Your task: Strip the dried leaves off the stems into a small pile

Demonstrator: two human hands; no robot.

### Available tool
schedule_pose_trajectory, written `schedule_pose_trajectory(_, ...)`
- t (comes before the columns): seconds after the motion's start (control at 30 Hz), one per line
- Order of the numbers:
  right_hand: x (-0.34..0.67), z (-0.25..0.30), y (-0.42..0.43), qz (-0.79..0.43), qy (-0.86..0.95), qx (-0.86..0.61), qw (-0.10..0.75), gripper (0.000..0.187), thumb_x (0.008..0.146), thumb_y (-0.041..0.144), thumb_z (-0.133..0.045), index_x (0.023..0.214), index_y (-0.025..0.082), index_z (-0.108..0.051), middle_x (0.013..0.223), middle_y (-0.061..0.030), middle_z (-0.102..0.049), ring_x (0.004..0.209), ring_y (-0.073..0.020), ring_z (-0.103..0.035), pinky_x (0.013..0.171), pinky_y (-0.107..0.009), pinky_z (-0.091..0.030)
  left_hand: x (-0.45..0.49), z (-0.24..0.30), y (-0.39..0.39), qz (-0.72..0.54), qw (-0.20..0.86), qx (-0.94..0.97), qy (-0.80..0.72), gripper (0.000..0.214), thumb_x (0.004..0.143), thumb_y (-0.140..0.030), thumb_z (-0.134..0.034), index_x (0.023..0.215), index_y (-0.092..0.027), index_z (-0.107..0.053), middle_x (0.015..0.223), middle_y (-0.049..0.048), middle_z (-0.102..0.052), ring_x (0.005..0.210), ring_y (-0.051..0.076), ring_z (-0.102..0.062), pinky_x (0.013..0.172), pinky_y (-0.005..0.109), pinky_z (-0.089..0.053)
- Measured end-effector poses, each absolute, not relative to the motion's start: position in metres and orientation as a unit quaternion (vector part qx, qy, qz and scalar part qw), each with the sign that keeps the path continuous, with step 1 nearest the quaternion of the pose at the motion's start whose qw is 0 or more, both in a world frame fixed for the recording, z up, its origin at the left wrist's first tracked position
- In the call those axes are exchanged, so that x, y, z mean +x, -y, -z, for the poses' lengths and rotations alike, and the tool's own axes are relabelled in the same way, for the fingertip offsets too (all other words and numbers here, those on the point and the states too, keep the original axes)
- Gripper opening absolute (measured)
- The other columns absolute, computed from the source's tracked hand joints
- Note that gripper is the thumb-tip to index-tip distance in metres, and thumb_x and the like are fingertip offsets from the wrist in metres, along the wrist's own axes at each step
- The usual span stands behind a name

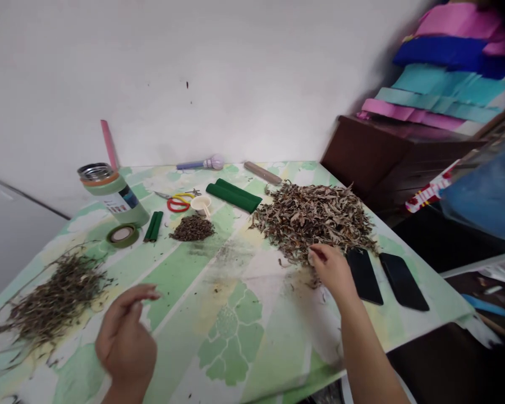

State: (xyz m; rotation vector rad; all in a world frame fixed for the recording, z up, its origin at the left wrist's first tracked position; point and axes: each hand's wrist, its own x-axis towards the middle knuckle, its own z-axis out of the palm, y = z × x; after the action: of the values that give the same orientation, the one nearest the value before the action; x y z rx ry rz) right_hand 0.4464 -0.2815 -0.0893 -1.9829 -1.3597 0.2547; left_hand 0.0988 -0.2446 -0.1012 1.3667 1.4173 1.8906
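Observation:
My right hand (330, 269) is at the near edge of a large heap of dried, curled leaves (315, 216). Its thumb and fingers are drawn together in a pinch; what they hold, if anything, is too small to make out. Over the left front of the table, my left hand (128, 336) hangs with bent fingers and the thumb apart from them, nothing visible between. Close to it lies a loose pile of thin dried stems (59, 294). Farther back, between the hands, sits a small mound of dark crumbled plant bits (192, 228).
A green flask (122, 199), tape roll (122, 235), red-and-yellow scissors (179, 203), white cup (201, 205) and green rolls (233, 195) stand or lie toward the back. Two black phones (404, 281) lie at right on the patterned tablecloth (231, 336). A dark cabinet (374, 146) adjoins the table.

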Motion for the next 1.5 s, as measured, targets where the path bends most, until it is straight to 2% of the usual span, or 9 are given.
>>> schedule_pose_trajectory(0.13,0.482,0.119,0.281,0.008,0.552,-0.818,0.162,0.029,0.075,0.034,-0.06,0.094,0.014,-0.067,0.096,-0.0134,-0.064,0.094,-0.0297,-0.052,0.086,-0.041,-0.039,0.146,0.093,0.212,-0.692,0.268,0.532,-0.409,0.013,0.077,-0.019,-0.049,0.074,-0.015,-0.061,0.072,0.0017,-0.06,0.077,0.017,-0.057,0.077,0.03,-0.044)
schedule_pose_trajectory(0.2,0.482,0.125,0.282,0.008,0.557,-0.82,0.129,0.026,0.075,0.032,-0.059,0.092,0.015,-0.068,0.095,-0.0123,-0.065,0.092,-0.0283,-0.054,0.085,-0.04,-0.04,0.163,0.102,0.203,-0.672,0.317,0.535,-0.402,0.013,0.077,-0.018,-0.048,0.073,-0.016,-0.06,0.072,0.0017,-0.059,0.074,0.016,-0.055,0.074,0.029,-0.043)
schedule_pose_trajectory(0.3,0.484,0.123,0.278,0.012,0.551,-0.817,0.172,0.025,0.08,0.031,-0.051,0.09,0.015,-0.069,0.093,-0.0109,-0.067,0.093,-0.0262,-0.055,0.087,-0.038,-0.04,0.17,0.124,0.199,-0.654,0.339,0.537,-0.411,0.014,0.079,-0.021,-0.048,0.071,-0.016,-0.059,0.073,0.0026,-0.058,0.078,0.017,-0.054,0.074,0.029,-0.042)
schedule_pose_trajectory(0.47,0.493,0.105,0.266,0.002,0.487,-0.809,0.33,0.029,0.078,0.039,-0.052,0.085,0.015,-0.068,0.094,-0.0128,-0.068,0.095,-0.0269,-0.056,0.088,-0.041,-0.04,0.154,0.16,0.198,-0.66,0.283,0.547,-0.43,0.015,0.08,-0.021,-0.047,0.072,-0.017,-0.059,0.075,0.0025,-0.056,0.075,0.017,-0.053,0.074,0.03,-0.04)
schedule_pose_trajectory(0.67,0.41,0.102,0.229,-0.277,0.366,-0.643,0.613,0.038,0.064,0.049,-0.066,0.083,0.016,-0.064,0.077,-0.0049,-0.067,0.07,-0.0168,-0.058,0.07,-0.031,-0.045,0.144,0.171,0.2,-0.645,0.247,0.577,-0.436,0.016,0.081,-0.019,-0.046,0.071,-0.017,-0.058,0.075,0.0026,-0.056,0.078,0.017,-0.052,0.076,0.029,-0.04)
schedule_pose_trajectory(0.8,0.327,0.118,0.202,-0.473,0.368,-0.512,0.615,0.032,0.059,0.043,-0.074,0.078,0.018,-0.066,0.071,-0.0005,-0.066,0.065,-0.013,-0.056,0.067,-0.028,-0.044,0.146,0.171,0.201,-0.593,0.345,0.58,-0.438,0.018,0.085,-0.027,-0.044,0.078,-0.018,-0.058,0.078,0.0033,-0.057,0.079,0.017,-0.054,0.076,0.029,-0.042)
schedule_pose_trajectory(0.97,0.284,0.14,0.192,-0.518,0.41,-0.478,0.579,0.026,0.06,0.04,-0.074,0.074,0.019,-0.071,0.078,-0.0026,-0.069,0.076,-0.0165,-0.059,0.079,-0.033,-0.045,0.152,0.175,0.196,-0.543,0.502,0.517,-0.432,0.036,0.084,-0.038,-0.05,0.113,-0.018,-0.054,0.106,0.009,-0.061,0.095,0.018,-0.058,0.086,0.031,-0.043)
schedule_pose_trajectory(1.23,0.279,0.16,0.197,-0.506,0.4,-0.484,0.591,0.024,0.064,0.035,-0.071,0.079,0.019,-0.062,0.073,-0.0008,-0.064,0.071,-0.0155,-0.057,0.071,-0.029,-0.044,0.156,0.169,0.186,-0.526,0.476,0.535,-0.459,0.021,0.071,-0.036,-0.065,0.081,-0.017,-0.068,0.089,0.0059,-0.061,0.087,0.018,-0.057,0.075,0.025,-0.045)
schedule_pose_trajectory(1.5,0.279,0.173,0.197,-0.494,0.469,-0.477,0.555,0.024,0.076,0.041,-0.061,0.085,0.019,-0.06,0.081,-0.0014,-0.061,0.075,-0.0145,-0.055,0.073,-0.028,-0.042,0.155,0.163,0.187,-0.544,0.542,0.449,-0.457,0.024,0.064,-0.034,-0.072,0.078,-0.017,-0.062,0.078,0.0005,-0.06,0.074,0.013,-0.056,0.071,0.023,-0.044)
